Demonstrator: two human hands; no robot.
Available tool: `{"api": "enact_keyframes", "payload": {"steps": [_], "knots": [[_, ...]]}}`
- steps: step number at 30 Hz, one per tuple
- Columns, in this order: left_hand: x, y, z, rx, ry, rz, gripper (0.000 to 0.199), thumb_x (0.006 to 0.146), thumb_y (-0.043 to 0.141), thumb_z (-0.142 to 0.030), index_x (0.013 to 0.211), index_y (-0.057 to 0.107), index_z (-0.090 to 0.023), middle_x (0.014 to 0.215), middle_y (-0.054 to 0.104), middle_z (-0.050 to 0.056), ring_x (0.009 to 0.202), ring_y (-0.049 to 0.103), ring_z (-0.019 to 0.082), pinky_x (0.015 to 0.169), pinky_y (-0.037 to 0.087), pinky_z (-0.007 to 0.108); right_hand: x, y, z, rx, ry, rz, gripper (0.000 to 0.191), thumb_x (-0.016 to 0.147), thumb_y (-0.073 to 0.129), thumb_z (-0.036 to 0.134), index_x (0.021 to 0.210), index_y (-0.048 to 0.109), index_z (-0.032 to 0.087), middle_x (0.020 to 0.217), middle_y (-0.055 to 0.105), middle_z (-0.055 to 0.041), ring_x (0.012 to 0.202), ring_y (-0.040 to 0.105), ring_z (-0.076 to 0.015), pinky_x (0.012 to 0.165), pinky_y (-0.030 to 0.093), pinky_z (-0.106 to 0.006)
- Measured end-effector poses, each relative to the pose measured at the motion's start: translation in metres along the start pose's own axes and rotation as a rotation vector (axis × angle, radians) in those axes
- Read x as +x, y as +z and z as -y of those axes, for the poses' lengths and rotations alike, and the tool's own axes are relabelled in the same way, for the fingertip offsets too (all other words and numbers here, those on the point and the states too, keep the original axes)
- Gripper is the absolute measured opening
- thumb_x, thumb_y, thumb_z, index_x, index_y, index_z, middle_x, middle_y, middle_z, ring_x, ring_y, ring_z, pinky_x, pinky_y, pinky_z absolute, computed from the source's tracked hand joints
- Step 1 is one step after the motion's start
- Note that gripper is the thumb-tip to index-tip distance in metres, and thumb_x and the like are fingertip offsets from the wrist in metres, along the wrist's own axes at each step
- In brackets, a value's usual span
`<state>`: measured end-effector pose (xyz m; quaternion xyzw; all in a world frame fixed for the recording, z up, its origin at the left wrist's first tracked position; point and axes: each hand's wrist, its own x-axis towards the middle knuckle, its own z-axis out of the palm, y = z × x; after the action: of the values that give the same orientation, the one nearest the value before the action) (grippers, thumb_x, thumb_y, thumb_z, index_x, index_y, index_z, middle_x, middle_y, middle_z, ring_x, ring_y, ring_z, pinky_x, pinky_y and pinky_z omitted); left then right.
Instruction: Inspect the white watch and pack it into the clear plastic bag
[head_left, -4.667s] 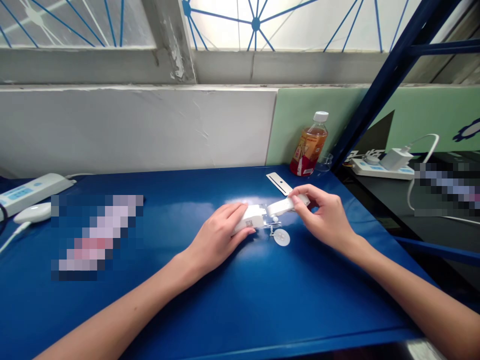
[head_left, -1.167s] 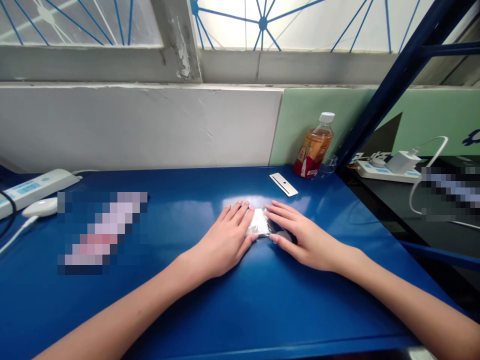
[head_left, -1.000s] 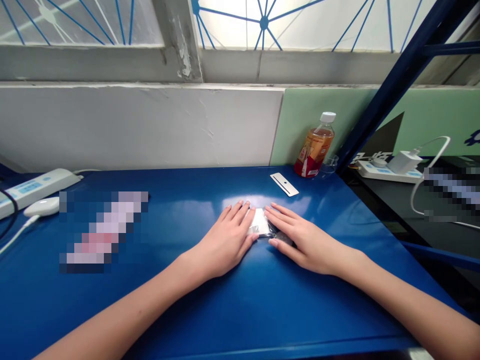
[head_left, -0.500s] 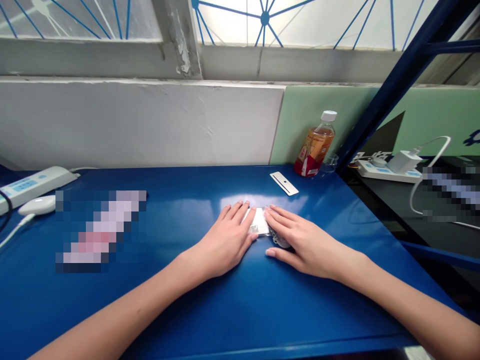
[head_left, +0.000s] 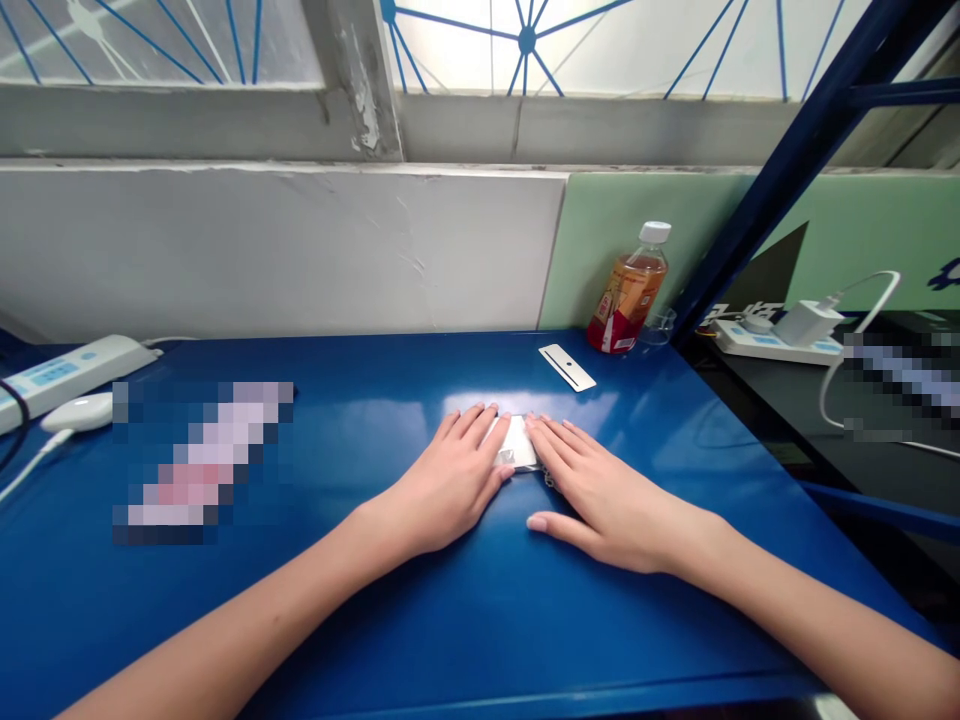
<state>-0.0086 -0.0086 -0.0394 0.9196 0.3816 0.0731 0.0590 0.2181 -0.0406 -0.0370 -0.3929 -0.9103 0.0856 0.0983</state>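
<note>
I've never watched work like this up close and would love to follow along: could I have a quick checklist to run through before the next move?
1. Left grip over the packet's left part: ok.
2. Right grip over the packet's right end, thumb spread away from it: ok.
3. White packet fully visible: not ok, both ends are covered.
4. What lies under the right fingers: cannot tell, mostly hidden.
5. Bottle capped and apart from both grips: ok.
6. Card flat on the table, untouched: ok.
</note>
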Motion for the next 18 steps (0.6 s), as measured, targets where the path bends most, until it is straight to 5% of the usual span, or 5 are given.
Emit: {"api": "enact_keyframes", "payload": {"steps": [6, 13, 18], "knots": [[-0.002, -0.001, 0.001, -0.020, 0.006, -0.011, 0.055, 0.105, 0.026, -0.041, 0.148, 0.036, -0.008, 0.154, 0.037, 0.021, 0.145, 0.029, 0.034, 0.116, 0.026, 0.052, -0.001, -0.006, -0.012, 0.074, -0.021, -0.028, 0.071, 0.098, 0.044, 0.052, 0.154, 0.029, 0.010, 0.156, 0.035, -0.0189, 0.146, 0.029, -0.0346, 0.118, 0.028, -0.057], [-0.003, -0.002, 0.004, -0.143, 0.073, -0.091, 0.048, 0.105, 0.032, -0.040, 0.147, 0.037, -0.016, 0.149, 0.046, 0.015, 0.140, 0.039, 0.029, 0.116, 0.031, 0.049, 0.004, -0.010, -0.041, 0.148, -0.005, -0.306, 0.041, 0.099, 0.043, 0.022, 0.138, 0.055, 0.022, 0.137, 0.060, -0.0112, 0.130, 0.054, -0.0278, 0.105, 0.048, -0.051], [-0.005, -0.012, -0.001, -0.279, 0.134, -0.097, 0.046, 0.106, 0.032, -0.036, 0.148, 0.034, -0.018, 0.149, 0.046, 0.013, 0.138, 0.042, 0.026, 0.113, 0.038, 0.044, 0.005, -0.011, -0.044, 0.185, -0.091, -0.389, 0.030, 0.097, 0.050, 0.022, 0.121, 0.068, 0.025, 0.118, 0.070, -0.0087, 0.109, 0.065, -0.0242, 0.092, 0.055, -0.043]]}}
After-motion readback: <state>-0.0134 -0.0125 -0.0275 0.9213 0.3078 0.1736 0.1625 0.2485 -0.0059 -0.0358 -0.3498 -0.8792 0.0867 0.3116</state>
